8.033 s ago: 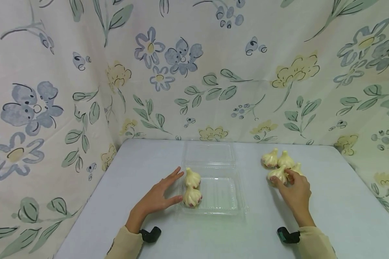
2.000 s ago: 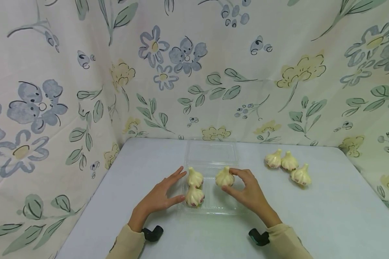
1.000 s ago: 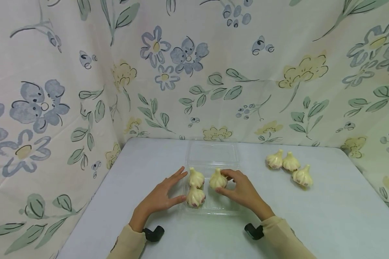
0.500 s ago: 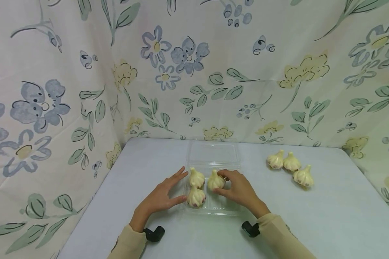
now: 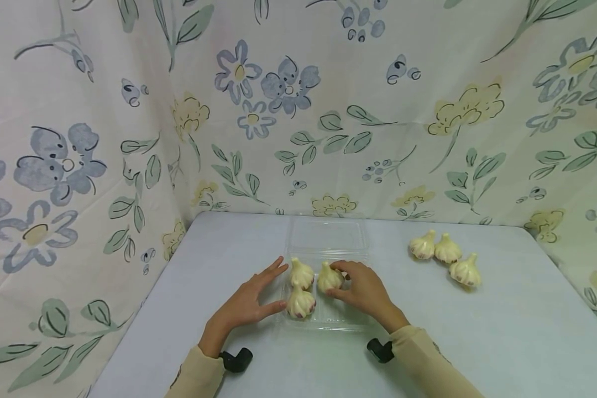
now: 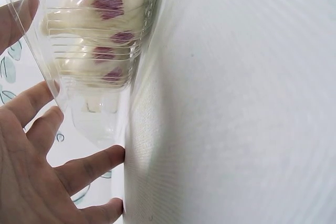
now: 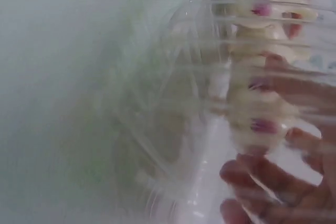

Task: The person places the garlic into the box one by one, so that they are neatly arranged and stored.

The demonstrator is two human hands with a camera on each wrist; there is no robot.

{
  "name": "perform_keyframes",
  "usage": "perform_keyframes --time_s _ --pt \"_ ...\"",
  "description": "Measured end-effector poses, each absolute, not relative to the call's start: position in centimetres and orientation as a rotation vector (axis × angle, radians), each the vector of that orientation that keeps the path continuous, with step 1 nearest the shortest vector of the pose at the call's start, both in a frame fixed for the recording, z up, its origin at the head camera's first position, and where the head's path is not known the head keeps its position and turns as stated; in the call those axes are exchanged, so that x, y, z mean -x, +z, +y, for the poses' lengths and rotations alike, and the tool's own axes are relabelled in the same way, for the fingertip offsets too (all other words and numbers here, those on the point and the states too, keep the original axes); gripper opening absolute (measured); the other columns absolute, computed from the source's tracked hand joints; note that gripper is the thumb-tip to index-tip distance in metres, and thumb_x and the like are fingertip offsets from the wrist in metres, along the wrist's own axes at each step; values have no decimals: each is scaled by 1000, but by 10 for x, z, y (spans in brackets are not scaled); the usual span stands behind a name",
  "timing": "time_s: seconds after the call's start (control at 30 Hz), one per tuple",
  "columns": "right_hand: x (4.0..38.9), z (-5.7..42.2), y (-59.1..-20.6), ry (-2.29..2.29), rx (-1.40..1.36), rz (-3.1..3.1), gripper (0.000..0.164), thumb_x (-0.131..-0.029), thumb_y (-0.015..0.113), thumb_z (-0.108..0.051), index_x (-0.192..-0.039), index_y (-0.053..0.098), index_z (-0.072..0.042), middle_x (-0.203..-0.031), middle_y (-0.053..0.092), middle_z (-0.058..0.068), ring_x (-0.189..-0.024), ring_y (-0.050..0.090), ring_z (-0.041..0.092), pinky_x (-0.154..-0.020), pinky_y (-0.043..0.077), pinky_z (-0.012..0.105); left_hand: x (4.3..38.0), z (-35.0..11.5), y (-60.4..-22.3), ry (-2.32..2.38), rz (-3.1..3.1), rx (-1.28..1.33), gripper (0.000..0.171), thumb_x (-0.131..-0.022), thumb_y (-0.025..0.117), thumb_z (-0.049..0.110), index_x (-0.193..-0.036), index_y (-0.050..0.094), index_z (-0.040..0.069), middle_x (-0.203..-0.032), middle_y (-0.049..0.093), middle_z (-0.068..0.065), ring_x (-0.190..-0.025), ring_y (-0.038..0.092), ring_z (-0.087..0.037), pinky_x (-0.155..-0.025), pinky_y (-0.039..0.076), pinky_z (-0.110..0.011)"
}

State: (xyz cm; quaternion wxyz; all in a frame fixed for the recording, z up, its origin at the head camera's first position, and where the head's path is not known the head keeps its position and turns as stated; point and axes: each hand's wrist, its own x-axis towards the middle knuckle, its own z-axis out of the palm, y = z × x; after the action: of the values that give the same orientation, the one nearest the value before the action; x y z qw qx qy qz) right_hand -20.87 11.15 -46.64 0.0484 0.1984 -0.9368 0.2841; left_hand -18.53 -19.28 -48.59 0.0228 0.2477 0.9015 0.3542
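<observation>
My right hand pinches a garlic bulb between thumb and fingers, inside the base of a clear plastic clamshell box. In the right wrist view that bulb shows blurred through the box wall. Two more bulbs, a far one and a near one, sit along the box's left side, left of the held bulb. My left hand has its fingers spread at the left side. In the left wrist view, fingertips meet the clear rim, with purple-marked garlic behind the plastic.
The box's lid lies folded back toward the floral curtain. At the right rear of the white table lie three other bulbs: a left one, a middle one and a nearer one.
My right hand took a bulb from the right-hand group and carried it left into the box. Lately it has shifted slightly further left, toward the two bulbs. My left hand has stayed in place.
</observation>
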Motion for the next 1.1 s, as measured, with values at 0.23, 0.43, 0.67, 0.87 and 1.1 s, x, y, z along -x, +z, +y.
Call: perform_keyframes --time_s 0.23,0.43,0.67,0.87,1.1 --pt "210 108 -470 912 -587 -2891 56 -76 90 -35 -125 70 -16 -111 69 3 -90 65 19 -72 52 32 186 -193 -488 1077 2805 -774 80 -93 67 52 -161 33 28 -171 16 12 -157 24 -26 -120 19 -72" --pt "210 106 -471 884 -571 -2895 57 -76 90 -36 -126 71 -16 -109 68 3 -88 65 18 -70 52 31 186 -192 -487 1066 2811 -774 80 -94 67 52 -161 32 27 -171 16 12 -157 24 -27 -121 19 -72" --pt "209 103 -470 850 -546 -2891 57 -77 89 -37 -126 71 -14 -105 71 4 -85 66 19 -69 52 33 185 -193 -485 1073 2806 -772 80 -94 67 51 -161 32 28 -171 16 10 -157 25 -27 -121 18 -71" --pt "210 101 -472 835 -507 -2884 57 -78 88 -38 -127 70 -14 -114 74 6 -87 68 19 -73 55 36 184 -193 -484 1080 2801 -784 79 -94 67 50 -161 31 30 -172 17 8 -157 25 -28 -121 19 -72" --pt "210 100 -473 835 -488 -2879 58 -80 87 -39 -129 70 -14 -117 74 7 -90 69 20 -74 56 37 185 -193 -485 1079 2800 -784 79 -94 68 49 -161 31 30 -172 17 8 -157 25 -27 -121 18 -71"
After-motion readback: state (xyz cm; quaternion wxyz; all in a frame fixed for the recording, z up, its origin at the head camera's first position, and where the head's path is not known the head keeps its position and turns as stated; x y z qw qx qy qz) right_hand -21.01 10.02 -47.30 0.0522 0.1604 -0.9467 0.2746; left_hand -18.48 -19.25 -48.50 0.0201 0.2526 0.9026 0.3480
